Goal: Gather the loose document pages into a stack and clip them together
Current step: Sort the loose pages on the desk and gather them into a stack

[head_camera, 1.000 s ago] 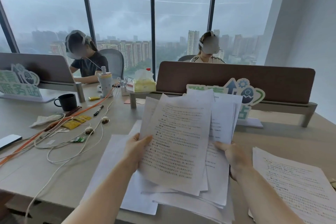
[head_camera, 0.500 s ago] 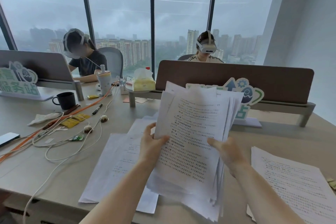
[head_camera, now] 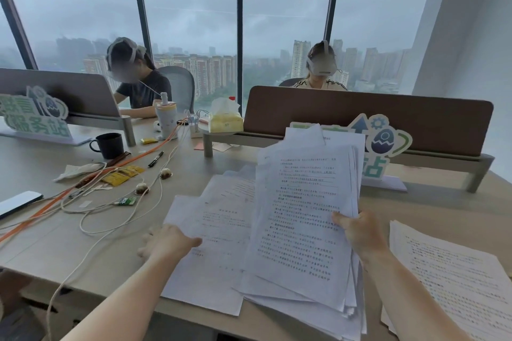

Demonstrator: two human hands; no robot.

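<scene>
Head view: we pinch the uneven gathered bundle [head_camera: 302,219] at its right edge with our right hand [head_camera: 360,232], tilted off the desk [head_camera: 55,238], freeing our left hand [head_camera: 169,241], fingers spread, for the flat loose pages [head_camera: 213,230], likely next.

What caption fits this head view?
Right hand holds gathered pages upright while left hand reaches loose sheets.
</scene>
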